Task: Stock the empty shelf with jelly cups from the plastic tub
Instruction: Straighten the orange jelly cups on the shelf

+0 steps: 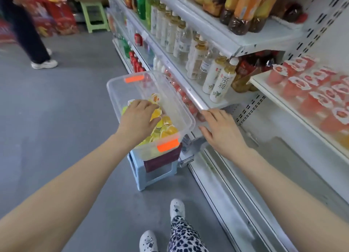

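Grey floor (66,119) fills the left. Mid-frame, the left hand (139,117) curls its fingers on jelly cups (166,127) in the tub (170,93); the right hand (221,130) has its fingers spread apart.

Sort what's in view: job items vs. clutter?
Job: plastic tub, yellow and orange jelly cups in it, left hand on them, right hand open by the empty shelf.
Just there: red cups on the upper shelf, tea bottles, blue stool under the tub, green stool, a passer-by's legs.
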